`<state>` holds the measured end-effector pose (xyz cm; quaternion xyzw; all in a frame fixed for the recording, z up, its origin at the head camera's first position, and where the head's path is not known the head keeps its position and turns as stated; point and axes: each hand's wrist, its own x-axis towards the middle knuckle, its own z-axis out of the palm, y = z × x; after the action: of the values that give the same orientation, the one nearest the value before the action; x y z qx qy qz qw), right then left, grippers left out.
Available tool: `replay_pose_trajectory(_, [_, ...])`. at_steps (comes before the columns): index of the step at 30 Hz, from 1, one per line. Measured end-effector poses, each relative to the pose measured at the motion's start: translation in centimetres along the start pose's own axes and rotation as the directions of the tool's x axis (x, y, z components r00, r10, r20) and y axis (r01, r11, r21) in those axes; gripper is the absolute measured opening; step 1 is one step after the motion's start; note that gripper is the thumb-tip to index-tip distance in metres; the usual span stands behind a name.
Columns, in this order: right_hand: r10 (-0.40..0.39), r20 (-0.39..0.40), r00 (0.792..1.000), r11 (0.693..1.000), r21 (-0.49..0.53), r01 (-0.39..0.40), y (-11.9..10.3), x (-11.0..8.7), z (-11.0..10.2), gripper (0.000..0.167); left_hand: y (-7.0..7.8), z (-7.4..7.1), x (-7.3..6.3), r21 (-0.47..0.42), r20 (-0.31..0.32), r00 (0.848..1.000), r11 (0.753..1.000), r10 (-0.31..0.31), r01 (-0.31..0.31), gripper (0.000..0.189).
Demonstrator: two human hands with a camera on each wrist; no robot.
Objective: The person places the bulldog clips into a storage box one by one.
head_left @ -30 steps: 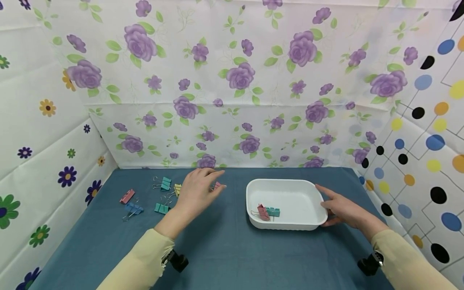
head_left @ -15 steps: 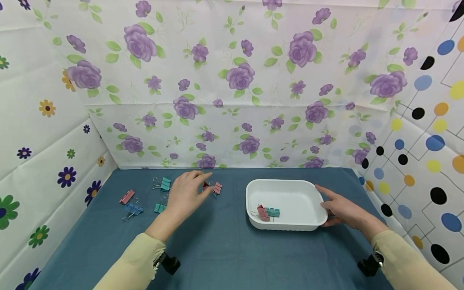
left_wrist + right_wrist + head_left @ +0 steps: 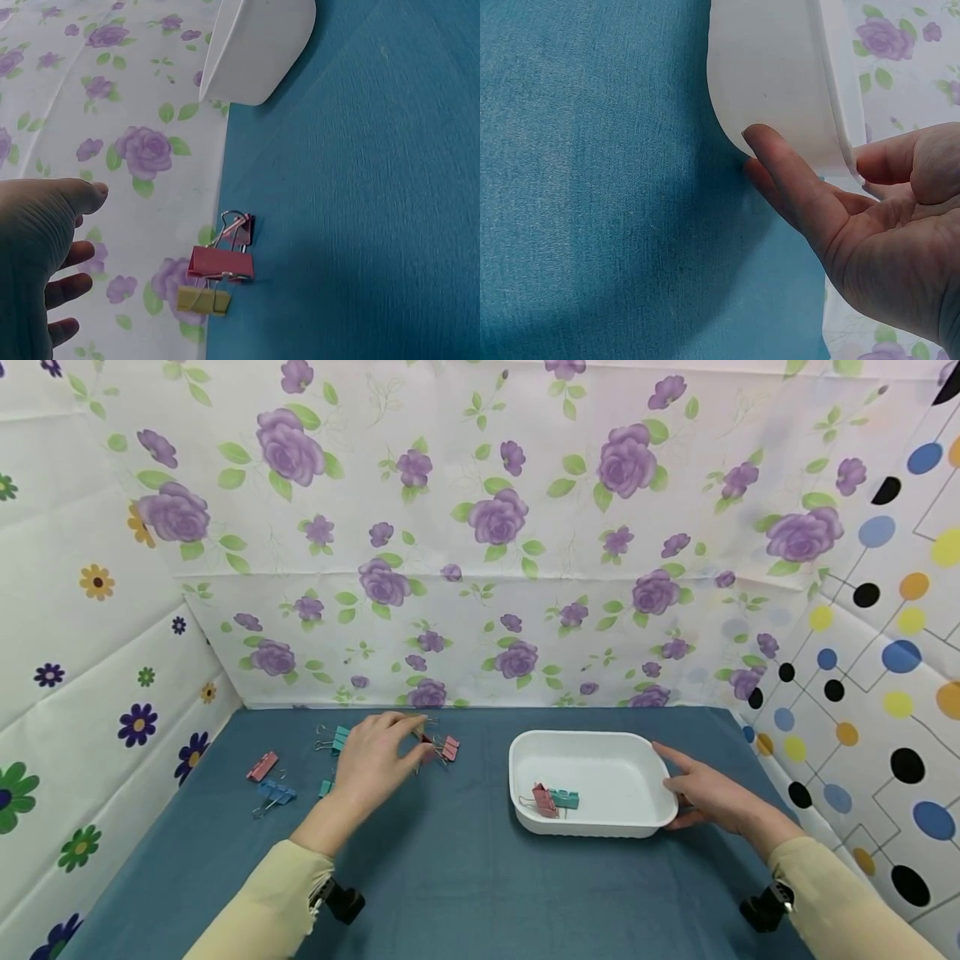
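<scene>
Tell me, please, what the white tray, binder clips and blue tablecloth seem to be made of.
White tray: probably plastic, smooth and satiny with rounded corners.
Binder clips: likely painted metal, given their even colour; wire handles look like bare, silvery metal.
Blue tablecloth: likely matte woven fabric, given its fine ribbed texture.

A white, round-cornered plastic tray (image 3: 618,777) stands upright, the right hand (image 3: 708,792) touching its right end; a pink binder clip (image 3: 545,802) and a teal binder clip (image 3: 567,798) lie together inside, near left. Beside the left hand (image 3: 375,760), two reddish clips (image 3: 221,262) and a yellow one (image 3: 204,300) cluster.
</scene>
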<state>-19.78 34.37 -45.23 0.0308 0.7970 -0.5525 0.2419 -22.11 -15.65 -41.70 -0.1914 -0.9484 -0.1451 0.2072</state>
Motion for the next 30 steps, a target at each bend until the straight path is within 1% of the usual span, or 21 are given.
replay_pose_trajectory(4, [-0.006, 0.001, 1.0, 1.0, -0.001, 0.006, 0.0, -0.1, 0.0, 0.073, -0.5, 0.1, 0.1, 0.017, 0.015, 1.0, 1.0, -0.014, 0.014, 0.047])
replay_pose_trajectory(8, [-0.009, 0.002, 1.0, 1.0, -0.004, 0.01, -0.1, -0.1, 0.0, 0.073, -0.9, 0.2, 0.1, 0.02, 0.037, 0.998, 0.999, -0.041, 0.04, 0.047])
replay_pose_trajectory(15, [-0.007, -0.004, 1.0, 1.0, -0.008, 0.007, -0.1, -0.1, 0.1, 0.073, -1.5, 0.5, 0.0, 0.028, 0.059, 0.994, 0.996, -0.087, 0.086, 0.046])
replay_pose_trajectory(20, [-0.005, -0.001, 1.0, 1.0, -0.002, 0.005, 0.0, 0.0, 0.1, 0.073, -1.7, 0.9, -0.2, 0.047, 0.106, 0.987, 0.992, -0.124, 0.12, 0.046])
replay_pose_trajectory(30, [-0.008, -0.001, 1.0, 1.0, -0.001, 0.008, 0.1, 0.1, 0.0, 0.074, -2.2, 1.8, -0.5, 0.081, 0.19, 0.968, 0.985, -0.163, 0.15, 0.041])
